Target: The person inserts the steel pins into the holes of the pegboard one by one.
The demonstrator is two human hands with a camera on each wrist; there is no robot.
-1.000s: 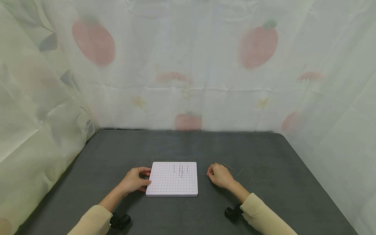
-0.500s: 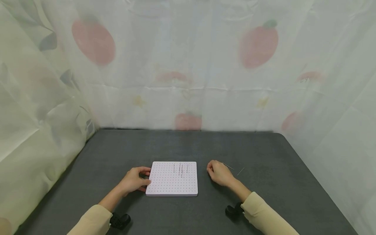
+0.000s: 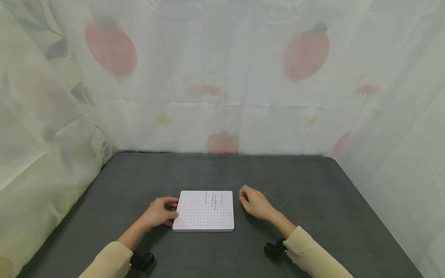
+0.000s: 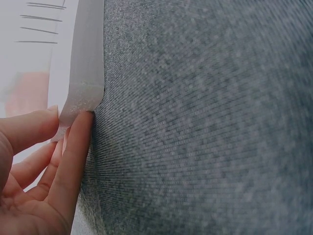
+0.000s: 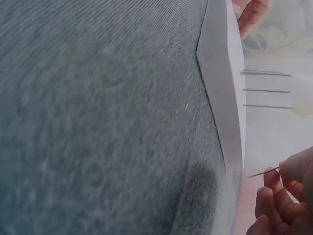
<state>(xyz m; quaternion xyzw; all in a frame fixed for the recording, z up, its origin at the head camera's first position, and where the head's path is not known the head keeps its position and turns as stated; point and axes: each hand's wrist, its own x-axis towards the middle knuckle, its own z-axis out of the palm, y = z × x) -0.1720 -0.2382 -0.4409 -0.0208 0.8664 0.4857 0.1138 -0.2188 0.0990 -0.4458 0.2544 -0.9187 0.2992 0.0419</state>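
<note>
Right wrist: slim, straight needle

On one bench, one white board is seen; five upright pins are counted in it, two loose pins to its right, and one held pin. Two hands are shown.

open lane behind board to back edge of worktop, upright pins block low pass near board's back edge, front half passable, left hand at left edge, right hand off back-right corner, loose pins beyond
</note>
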